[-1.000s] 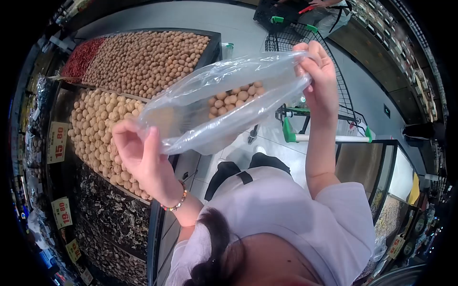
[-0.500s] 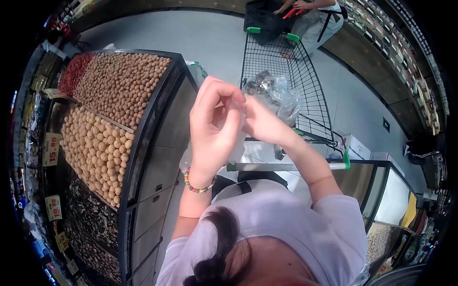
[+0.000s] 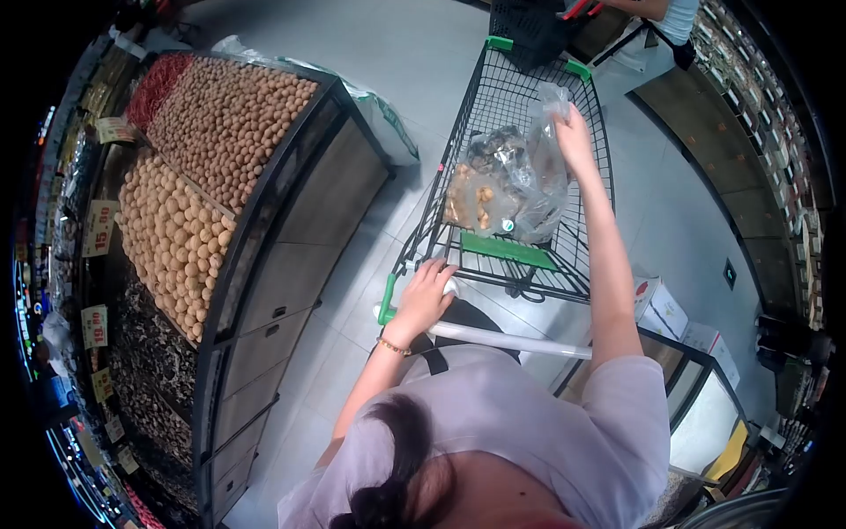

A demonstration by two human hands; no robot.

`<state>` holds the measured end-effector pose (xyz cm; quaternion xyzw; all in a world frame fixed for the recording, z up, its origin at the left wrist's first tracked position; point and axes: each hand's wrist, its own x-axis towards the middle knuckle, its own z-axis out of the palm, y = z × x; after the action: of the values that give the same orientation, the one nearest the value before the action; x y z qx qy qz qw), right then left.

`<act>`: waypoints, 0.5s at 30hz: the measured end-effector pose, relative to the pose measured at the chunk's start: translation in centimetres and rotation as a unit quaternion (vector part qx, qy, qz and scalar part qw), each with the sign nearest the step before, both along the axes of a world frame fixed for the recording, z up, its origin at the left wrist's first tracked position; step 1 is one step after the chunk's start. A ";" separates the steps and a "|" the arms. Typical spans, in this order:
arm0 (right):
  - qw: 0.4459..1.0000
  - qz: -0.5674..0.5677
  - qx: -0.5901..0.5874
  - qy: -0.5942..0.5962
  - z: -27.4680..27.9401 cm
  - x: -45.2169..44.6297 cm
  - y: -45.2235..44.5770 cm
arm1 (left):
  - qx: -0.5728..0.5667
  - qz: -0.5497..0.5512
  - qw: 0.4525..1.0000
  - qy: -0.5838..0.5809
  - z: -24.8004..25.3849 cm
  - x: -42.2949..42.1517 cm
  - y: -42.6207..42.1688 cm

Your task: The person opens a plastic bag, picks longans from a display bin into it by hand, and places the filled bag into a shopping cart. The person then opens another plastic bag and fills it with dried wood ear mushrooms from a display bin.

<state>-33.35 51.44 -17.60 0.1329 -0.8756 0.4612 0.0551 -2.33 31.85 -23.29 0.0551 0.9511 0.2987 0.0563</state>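
Note:
My right hand [image 3: 573, 137] is closed on the gathered top of a clear plastic bag [image 3: 548, 159] inside the wire shopping cart [image 3: 599, 163]. Touching that bag are other clear bags [image 3: 498, 154], one with dark contents and one with light-brown round pieces [image 3: 483, 196]. My left hand [image 3: 425, 298], with a beaded bracelet at the wrist, grips the near left corner of the cart, beside its green and white handle [image 3: 502, 339]. Something white, partly hidden, shows by its fingertips.
Left of the cart stands a bulk bin [image 3: 295, 176] with walnuts [image 3: 176, 247], smaller brown nuts [image 3: 233, 115], red dried goods [image 3: 157, 88] and dark dried goods [image 3: 150, 361]. Another person [image 3: 674, 22] is beyond the cart near a black basket [image 3: 524, 31]. Boxes [image 3: 661, 309] sit at right.
My hands have parted from in front of my chest. The right moved forward over the cart with a bag; the left went down to the cart's corner. The view has shifted.

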 end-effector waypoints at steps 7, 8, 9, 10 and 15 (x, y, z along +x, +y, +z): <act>0.969 -0.136 0.208 0.006 -16.1 -8.5 7.8 | -0.005 0.024 0.999 -0.024 1.1 1.5 -0.7; 0.963 -0.143 0.227 -0.008 -17.6 -8.8 8.3 | -0.008 0.024 0.999 -0.028 1.3 1.7 -0.9; 0.957 -0.150 0.247 -0.023 -19.3 -9.0 8.9 | 0.001 0.032 0.999 -0.035 1.4 2.0 -0.9; 0.956 -0.152 0.249 -0.007 -21.2 -9.2 9.2 | 0.006 0.043 0.998 -0.044 1.9 2.1 -1.1; 0.925 -0.202 0.317 -0.058 -30.7 -5.9 10.9 | 0.026 0.098 0.993 -0.066 2.3 2.6 -1.4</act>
<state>-39.23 62.34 -48.34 -0.0635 -0.9860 0.1452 0.0512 0.31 30.47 -20.98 -0.0566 0.9380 0.3304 0.0881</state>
